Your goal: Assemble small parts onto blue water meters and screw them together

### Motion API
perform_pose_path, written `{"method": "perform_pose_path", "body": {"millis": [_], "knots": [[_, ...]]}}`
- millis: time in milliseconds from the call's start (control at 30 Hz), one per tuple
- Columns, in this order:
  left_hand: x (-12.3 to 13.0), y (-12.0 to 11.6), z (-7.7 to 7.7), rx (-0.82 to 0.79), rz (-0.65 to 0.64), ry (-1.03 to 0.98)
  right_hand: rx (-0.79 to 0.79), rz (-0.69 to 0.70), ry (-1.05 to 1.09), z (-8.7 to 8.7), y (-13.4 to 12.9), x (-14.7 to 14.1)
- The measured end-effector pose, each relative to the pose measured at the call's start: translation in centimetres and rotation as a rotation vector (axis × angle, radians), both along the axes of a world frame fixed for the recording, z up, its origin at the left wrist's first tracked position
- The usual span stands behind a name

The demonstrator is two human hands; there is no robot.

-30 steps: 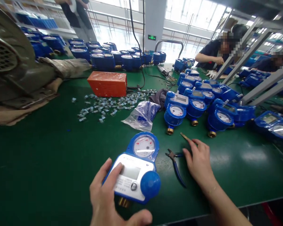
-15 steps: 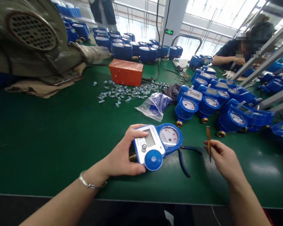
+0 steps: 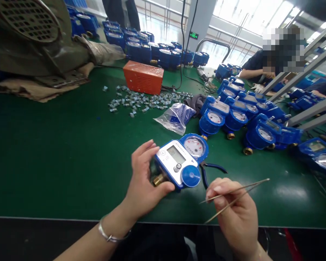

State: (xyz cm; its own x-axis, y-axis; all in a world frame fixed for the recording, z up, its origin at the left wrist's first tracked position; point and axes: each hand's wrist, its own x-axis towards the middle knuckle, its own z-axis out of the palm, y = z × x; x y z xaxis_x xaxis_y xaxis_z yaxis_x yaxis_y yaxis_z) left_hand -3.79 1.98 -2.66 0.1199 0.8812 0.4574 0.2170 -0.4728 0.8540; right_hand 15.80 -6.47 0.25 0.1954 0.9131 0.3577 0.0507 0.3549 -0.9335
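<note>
My left hand (image 3: 143, 177) grips the brass-fitting end of a blue and white water meter (image 3: 180, 159), which sits tilted on the green table with its display and dial facing up. Just right of it, my right hand (image 3: 235, 212) holds thin metal tweezers (image 3: 235, 197) whose tips point left toward the meter. Blue-handled pliers (image 3: 210, 169) lie on the table behind the meter, between the two hands.
A cluster of blue water meters (image 3: 244, 116) fills the right side. A clear plastic bag (image 3: 175, 117), scattered small metal clips (image 3: 141, 101) and an orange box (image 3: 143, 77) lie beyond. A grey blower (image 3: 29, 40) sits far left. A person (image 3: 263, 65) works at the far right.
My left hand turned the meter and drew it nearer. My right hand picked the tweezers up off the table and brought them low, pointing toward the meter.
</note>
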Motion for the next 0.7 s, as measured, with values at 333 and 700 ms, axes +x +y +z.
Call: {"method": "perform_pose_path", "body": {"millis": [333,700], "knots": [[1.0,-6.4,0.0,-1.217,-0.385,-0.571,0.062,-0.305,-0.295,-5.6,-1.5,-3.1],[3.3,-5.4,-2.0,-1.156,-0.587,-1.026,0.093,-0.391,-0.485,-5.5,-1.2,-3.5]]}}
